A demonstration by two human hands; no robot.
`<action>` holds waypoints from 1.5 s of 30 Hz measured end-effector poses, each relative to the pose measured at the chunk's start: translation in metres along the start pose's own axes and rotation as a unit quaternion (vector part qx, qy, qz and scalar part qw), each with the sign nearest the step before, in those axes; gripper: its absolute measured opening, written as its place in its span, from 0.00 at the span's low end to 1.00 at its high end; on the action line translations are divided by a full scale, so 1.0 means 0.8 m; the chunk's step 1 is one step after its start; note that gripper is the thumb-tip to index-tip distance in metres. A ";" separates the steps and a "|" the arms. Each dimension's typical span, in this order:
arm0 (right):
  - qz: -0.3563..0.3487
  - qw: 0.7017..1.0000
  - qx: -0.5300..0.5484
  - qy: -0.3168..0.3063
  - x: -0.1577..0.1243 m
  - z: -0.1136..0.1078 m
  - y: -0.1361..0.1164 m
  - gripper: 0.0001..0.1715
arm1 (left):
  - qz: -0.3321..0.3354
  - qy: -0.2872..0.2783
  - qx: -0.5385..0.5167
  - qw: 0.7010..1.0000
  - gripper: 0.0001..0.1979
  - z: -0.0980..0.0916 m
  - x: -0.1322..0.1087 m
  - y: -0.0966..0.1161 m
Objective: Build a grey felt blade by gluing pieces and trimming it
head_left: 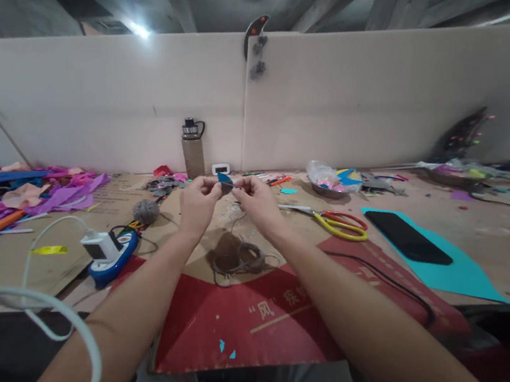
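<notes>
In the head view, my left hand pinches a small blue and grey piece, perhaps felt, with a pointed upper edge. Close by on its right, my right hand has its fingertips pressed together at the piece's edge. A thin light line shows there, too fine to tell whether it is thread or a needle. Beneath both hands, a loose tangle of brown-grey cord rests on cardboard. Yellow-and-red-handled scissors lie to the right of my right forearm.
A blue power strip with a white charger and cable is on the left, near a grey yarn ball. Behind stands a bottle. A black phone lies on turquoise sheet. Coloured scraps pile at far left.
</notes>
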State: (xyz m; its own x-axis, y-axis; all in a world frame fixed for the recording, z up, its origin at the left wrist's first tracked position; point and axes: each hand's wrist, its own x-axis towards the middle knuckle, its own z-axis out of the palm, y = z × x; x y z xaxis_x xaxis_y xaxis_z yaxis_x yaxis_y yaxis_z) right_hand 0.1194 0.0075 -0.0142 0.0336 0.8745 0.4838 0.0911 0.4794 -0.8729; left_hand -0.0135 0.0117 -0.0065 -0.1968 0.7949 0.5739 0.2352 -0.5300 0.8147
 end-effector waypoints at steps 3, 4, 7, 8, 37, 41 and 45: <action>-0.064 0.993 -0.092 0.039 0.000 -0.006 -0.006 0.04 | -0.050 -0.025 -0.087 0.995 0.05 0.006 -0.001 -0.001; -0.075 0.990 -0.105 0.050 0.000 -0.007 -0.008 0.04 | -0.064 -0.032 -0.113 0.991 0.05 0.007 -0.002 -0.001; -0.088 0.987 -0.112 0.069 0.000 -0.010 -0.009 0.06 | -0.101 -0.047 -0.164 0.980 0.06 0.011 -0.004 -0.002; -0.088 0.987 -0.110 0.071 0.001 -0.011 -0.008 0.06 | -0.110 -0.051 -0.174 0.977 0.06 0.012 -0.004 -0.002; -0.044 0.999 -0.013 0.027 0.009 -0.022 0.002 0.05 | -0.209 -0.106 -0.237 0.943 0.08 0.008 -0.007 0.014; -0.046 0.999 0.005 0.015 0.008 -0.026 0.001 0.03 | -0.221 -0.122 -0.259 0.932 0.07 0.006 -0.006 0.017; -0.022 0.999 0.037 0.001 0.008 -0.027 0.003 0.03 | -0.228 -0.136 -0.272 0.925 0.07 0.005 -0.005 0.019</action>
State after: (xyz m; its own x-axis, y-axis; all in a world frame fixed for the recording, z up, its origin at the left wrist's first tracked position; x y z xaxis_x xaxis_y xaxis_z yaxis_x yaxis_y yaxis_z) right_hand 0.1414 0.0131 -0.0119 0.0336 0.8524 0.5217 0.0183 0.5214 -0.8531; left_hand -0.0054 0.0014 0.0032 0.1070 0.9780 0.1791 -0.3423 -0.1329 0.9302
